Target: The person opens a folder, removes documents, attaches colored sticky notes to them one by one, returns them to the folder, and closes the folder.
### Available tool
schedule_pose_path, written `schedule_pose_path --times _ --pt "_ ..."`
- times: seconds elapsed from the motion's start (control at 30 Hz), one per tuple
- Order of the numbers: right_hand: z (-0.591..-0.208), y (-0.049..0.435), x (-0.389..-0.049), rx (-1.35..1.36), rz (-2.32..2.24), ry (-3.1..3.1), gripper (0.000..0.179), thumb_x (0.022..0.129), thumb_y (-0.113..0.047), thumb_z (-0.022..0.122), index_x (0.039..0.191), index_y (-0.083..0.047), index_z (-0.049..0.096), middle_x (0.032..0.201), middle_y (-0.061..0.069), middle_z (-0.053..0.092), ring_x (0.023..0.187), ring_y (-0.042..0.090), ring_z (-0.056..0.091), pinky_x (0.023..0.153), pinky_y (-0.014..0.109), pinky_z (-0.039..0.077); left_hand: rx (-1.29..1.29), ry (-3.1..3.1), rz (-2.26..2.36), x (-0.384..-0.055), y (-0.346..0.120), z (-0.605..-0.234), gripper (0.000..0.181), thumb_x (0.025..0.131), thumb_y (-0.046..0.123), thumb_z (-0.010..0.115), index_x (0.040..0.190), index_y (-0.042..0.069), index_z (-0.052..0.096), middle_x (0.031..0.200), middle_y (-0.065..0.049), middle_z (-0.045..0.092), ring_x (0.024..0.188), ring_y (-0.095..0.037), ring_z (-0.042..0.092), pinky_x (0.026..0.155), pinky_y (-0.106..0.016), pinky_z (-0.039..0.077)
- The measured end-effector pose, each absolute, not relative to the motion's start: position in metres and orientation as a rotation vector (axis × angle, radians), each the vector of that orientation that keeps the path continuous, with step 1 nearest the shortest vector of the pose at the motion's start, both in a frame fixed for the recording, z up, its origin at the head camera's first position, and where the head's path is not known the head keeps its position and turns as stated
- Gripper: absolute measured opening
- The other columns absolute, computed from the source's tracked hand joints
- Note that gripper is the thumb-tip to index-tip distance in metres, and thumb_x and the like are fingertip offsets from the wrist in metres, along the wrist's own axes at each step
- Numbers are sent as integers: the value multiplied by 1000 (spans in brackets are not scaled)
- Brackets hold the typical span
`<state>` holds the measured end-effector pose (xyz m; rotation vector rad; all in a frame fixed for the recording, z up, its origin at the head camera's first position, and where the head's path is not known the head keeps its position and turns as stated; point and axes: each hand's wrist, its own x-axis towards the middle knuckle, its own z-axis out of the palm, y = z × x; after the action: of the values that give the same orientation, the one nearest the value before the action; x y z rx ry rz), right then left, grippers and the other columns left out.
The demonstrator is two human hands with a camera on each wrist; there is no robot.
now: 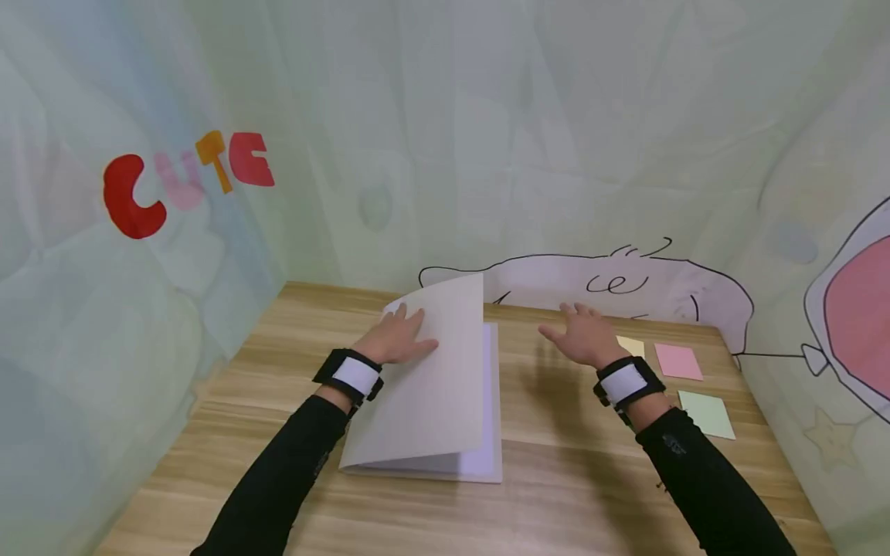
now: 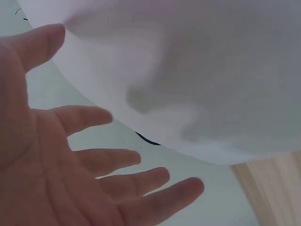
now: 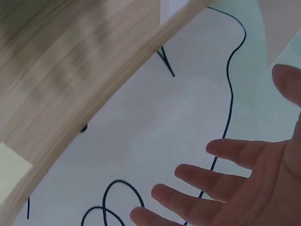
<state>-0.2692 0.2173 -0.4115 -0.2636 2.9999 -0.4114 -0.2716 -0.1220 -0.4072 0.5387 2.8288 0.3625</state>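
Observation:
A plain white booklet (image 1: 492, 417) lies on the wooden table, its cover (image 1: 445, 378) raised at a slant over the page beneath. My left hand (image 1: 398, 336) is against the upper left part of that cover, fingers spread and straight. In the left wrist view, the cover (image 2: 225, 70) bends in front of the thumb and fingertips. To the right of the booklet, my right hand (image 1: 584, 336) hovers over the far part of the table, casting a shadow on the wood. Its fingers (image 3: 230, 150) are spread apart, with nothing held.
Three small square paper notes lie at the table's right side: a yellow note (image 1: 631, 347) partly behind the right wrist, a pink note (image 1: 678, 361) and a green note (image 1: 708, 415). Printed cloth curtains (image 1: 487, 154) hang behind the table and on both sides.

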Motion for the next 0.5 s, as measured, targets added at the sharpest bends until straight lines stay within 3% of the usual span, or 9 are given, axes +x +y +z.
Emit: schedule_pose_path --times 0.17,0.5 --pt "-417 210 -268 -299 -492 2960 77 97 -54 37 141 9 34 140 34 35 129 49 31 100 59 29 525 2785 422 -258 -141 -415 70 96 43 46 142 -8 32 145 -33 26 135 -48 19 107 -53 22" --pt "-433 205 -254 -315 -685 2875 72 99 -51 34 136 10 39 130 29 50 121 42 46 98 53 36 375 2716 624 -246 -165 -442 78 93 40 55 144 -11 23 145 -33 27 134 -42 26 107 -51 25"
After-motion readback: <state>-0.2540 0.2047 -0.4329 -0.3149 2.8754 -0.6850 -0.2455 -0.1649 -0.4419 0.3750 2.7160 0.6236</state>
